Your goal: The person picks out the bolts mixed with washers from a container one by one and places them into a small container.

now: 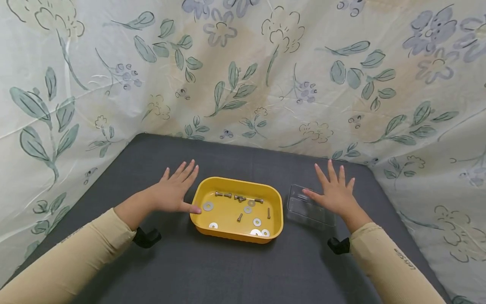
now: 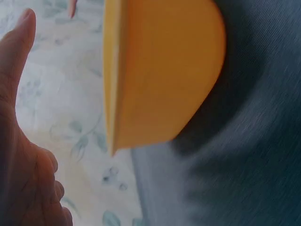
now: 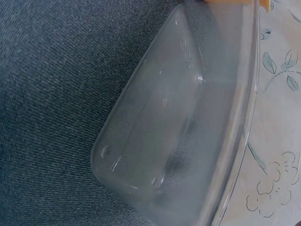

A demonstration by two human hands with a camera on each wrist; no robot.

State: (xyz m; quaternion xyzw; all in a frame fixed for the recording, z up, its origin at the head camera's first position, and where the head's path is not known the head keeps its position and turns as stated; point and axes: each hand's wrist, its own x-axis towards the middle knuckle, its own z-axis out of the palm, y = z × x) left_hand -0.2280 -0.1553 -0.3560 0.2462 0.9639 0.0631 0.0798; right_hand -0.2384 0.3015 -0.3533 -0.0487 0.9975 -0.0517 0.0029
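Observation:
A yellow tray [image 1: 228, 215] lies in the middle of the grey surface, with several bolts [image 1: 268, 213] and flat washers [image 1: 208, 206] scattered over its floor. Fingers spread, my left hand [image 1: 171, 194] hovers beside the tray's left end, its thumb over the rim; in the left wrist view a gap shows between the thumb and the tray wall [image 2: 169, 70]. To the tray's right stands a clear plastic box [image 3: 155, 108]. Above that box my right hand [image 1: 336, 194] is held with fingers spread, covering part of it. Neither hand holds anything.
A dark grey cloth [image 1: 212, 274] covers the work surface. Floral fabric [image 1: 243, 97] hangs behind it and along both sides. Each wrist carries a black mount [image 1: 147, 237] below a beige sleeve [image 1: 87, 249].

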